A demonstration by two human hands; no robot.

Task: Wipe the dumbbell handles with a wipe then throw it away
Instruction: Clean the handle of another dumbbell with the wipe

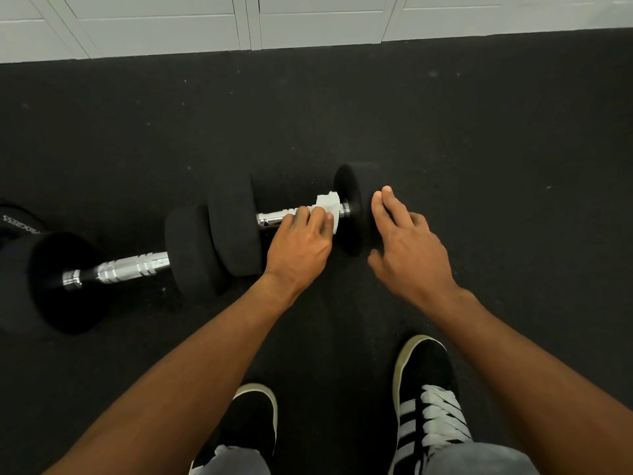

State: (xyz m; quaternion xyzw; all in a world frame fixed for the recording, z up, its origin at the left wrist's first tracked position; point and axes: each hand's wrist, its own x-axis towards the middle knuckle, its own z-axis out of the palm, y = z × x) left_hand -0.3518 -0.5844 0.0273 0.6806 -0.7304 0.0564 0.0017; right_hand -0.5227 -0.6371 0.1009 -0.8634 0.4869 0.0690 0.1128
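Observation:
Two black dumbbells with chrome handles lie end to end on the dark floor. The right dumbbell (pixel 233 224) has its handle (pixel 270 218) partly covered by a white wipe (pixel 327 204). My left hand (pixel 301 245) grips the wipe around that handle near its right weight. My right hand (pixel 404 241) rests with straight fingers on the right weight (pixel 349 200). The left dumbbell (pixel 191 252) lies apart from both hands, its handle (pixel 133 267) bare.
A black rubber floor (pixel 342 114) runs back to white panelled cabinet doors (pixel 308 22). A dark object with lettering (pixel 17 221) lies at the far left edge. My two black shoes (pixel 428 389) stand just behind the hands.

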